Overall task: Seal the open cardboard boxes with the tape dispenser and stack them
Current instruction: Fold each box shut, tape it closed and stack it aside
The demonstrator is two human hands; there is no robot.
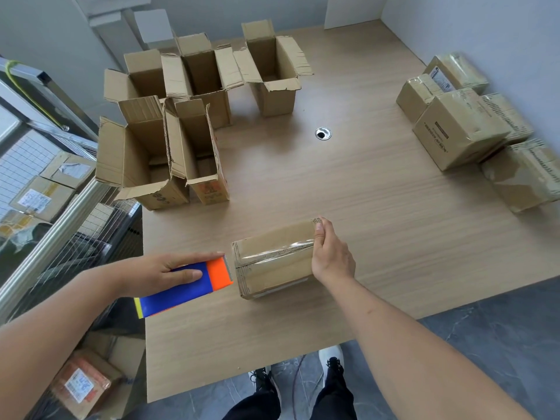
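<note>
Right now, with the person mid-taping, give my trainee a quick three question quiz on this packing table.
1. True or false: the left hand holds the blue and orange tape dispenser.
2. How many open brown cardboard boxes stand at the far left of the wooden table: A three, B five, C seven?
3. Fill in: the right hand grips the far end of the small taped cardboard box, and the dispenser's toothed edge sits at its ____ end.

Key: 1 true. 2 B. 3 near (left).
</note>
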